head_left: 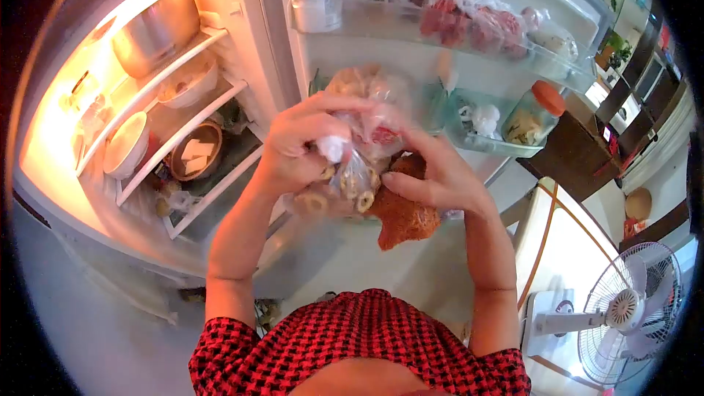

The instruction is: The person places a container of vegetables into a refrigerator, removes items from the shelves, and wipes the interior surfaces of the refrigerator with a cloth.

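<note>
My left hand (297,143) is closed on the gathered neck of a clear plastic bag of ring-shaped pieces (352,185), pale and hollow like dried slices or small pasta. My right hand (438,172) pinches clear plastic at the same bunch, thumb and fingers bent round it. Below its fingers hangs a bag of orange-brown powder or crumbs (411,216). Between both hands shows crumpled clear plastic with a red patch (383,134). Just behind, another clear bag with light brown contents (367,84) rests at the door shelf. Which plastic belongs to which bag is partly hidden.
The fridge door stands open, its upper shelf holding a white jar (318,0) and bags of red food (477,26). A glass jar with an orange lid (534,117) is lower right. Bowls (196,150) and a metal pot (158,29) fill the lit interior. A fan (623,312) stands right.
</note>
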Action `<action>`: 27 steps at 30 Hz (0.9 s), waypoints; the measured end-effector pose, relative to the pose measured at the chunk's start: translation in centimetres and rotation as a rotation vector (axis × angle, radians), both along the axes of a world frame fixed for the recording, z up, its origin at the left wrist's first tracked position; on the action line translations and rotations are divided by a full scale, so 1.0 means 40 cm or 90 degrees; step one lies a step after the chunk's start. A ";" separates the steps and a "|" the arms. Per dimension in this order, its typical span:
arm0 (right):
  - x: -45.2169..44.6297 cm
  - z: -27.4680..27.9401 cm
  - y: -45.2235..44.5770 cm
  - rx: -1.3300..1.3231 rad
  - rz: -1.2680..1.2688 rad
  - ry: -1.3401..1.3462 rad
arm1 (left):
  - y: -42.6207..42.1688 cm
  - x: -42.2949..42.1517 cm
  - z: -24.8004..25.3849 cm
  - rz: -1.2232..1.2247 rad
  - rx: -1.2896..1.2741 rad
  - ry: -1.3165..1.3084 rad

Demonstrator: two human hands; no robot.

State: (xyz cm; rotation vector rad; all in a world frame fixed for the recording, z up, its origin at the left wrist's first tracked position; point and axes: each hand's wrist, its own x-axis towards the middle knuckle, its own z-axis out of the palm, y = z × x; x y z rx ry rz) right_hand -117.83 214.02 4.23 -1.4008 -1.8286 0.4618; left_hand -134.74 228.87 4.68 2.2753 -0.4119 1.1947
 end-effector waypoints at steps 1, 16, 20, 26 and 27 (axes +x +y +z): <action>-0.005 -0.009 -0.007 0.056 0.011 0.072 | 0.015 -0.007 -0.011 -0.021 -0.040 -0.032; 0.117 -0.030 -0.159 0.086 -0.095 0.365 | 0.089 -0.264 -0.063 -0.167 -0.504 -0.354; -0.012 0.066 -0.049 0.500 -0.435 0.548 | 0.080 -0.310 -0.106 -0.113 -0.586 -0.314; 0.037 0.017 0.071 0.360 -0.280 -0.378 | 0.066 -0.308 -0.188 -0.035 -0.737 -0.156; 0.046 0.036 0.088 0.356 -0.276 -0.378 | 0.068 -0.296 -0.203 -0.030 -0.754 -0.118</action>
